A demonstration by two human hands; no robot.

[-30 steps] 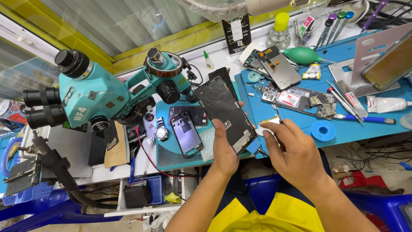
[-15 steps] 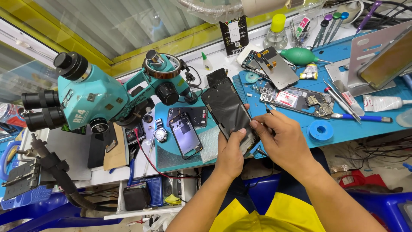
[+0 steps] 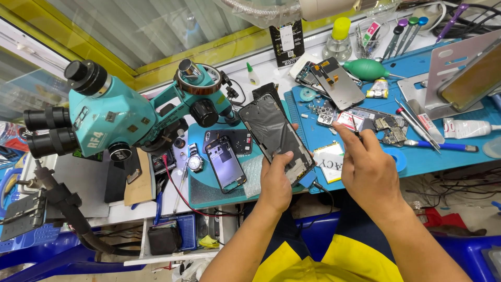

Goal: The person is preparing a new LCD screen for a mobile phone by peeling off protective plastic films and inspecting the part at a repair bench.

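Over the blue mat (image 3: 417, 156), left hand (image 3: 275, 183) grips a phone screen (image 3: 276, 136); right hand (image 3: 368, 167) pinches a thin tool (image 3: 355, 126).

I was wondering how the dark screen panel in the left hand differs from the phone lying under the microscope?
The screen panel is held tilted off the mat by the left hand; the phone lies flat on it, untouched. The screen panel is black and unlit, while the phone's face looks pale and glossy. The screen panel appears larger. Both are slim rectangles.

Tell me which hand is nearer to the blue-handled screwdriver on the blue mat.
Right. The right hand hovers just left of the blue-handled screwdriver; the left hand is farther left, gripping the black phone screen.
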